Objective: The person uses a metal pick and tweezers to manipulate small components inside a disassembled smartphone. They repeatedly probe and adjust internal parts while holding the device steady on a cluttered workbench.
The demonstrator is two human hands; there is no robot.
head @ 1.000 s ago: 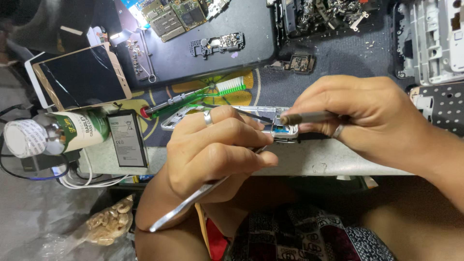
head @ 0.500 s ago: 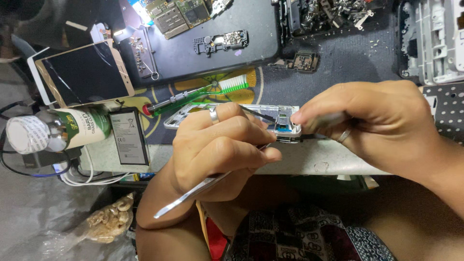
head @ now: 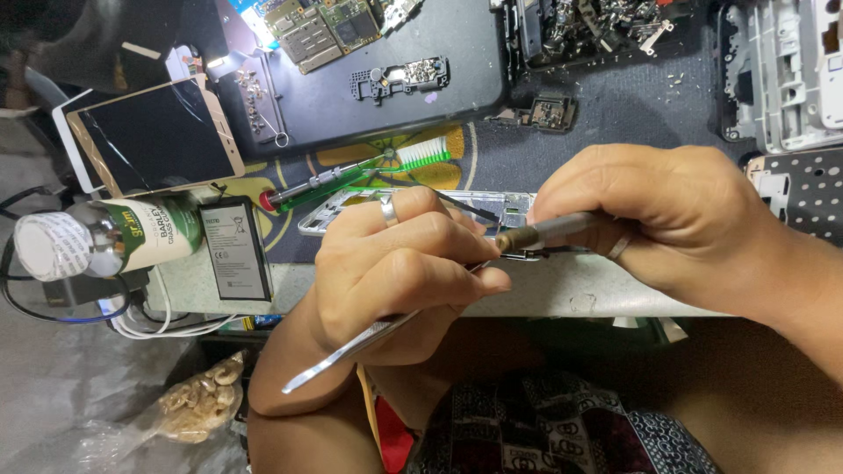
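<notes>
The phone frame [head: 421, 206] lies at the near edge of the tabletop [head: 562, 294], mostly hidden under our hands. Our right hand [head: 667, 219] is closed around a screwdriver [head: 549, 233] whose brass-coloured tip points left onto the frame's near right part. Our left hand [head: 395, 272] is curled shut on tweezers [head: 351, 347], their long end sticking out near-left toward our lap and their points meeting the frame just beside the driver tip.

To work well here, we judge it best to keep both wrists braced on the tabletop edge, hold the driver square to the screw and press lightly, letting the tweezers steady the small part; the contact itself is too small to see.

Farther left lie a green brush [head: 421, 158], a red-handled driver [head: 307, 186], a battery [head: 235, 250], a cracked phone [head: 149, 140] and a tube [head: 114, 241]. Circuit boards [head: 320, 22] sit far, under a lamp.
</notes>
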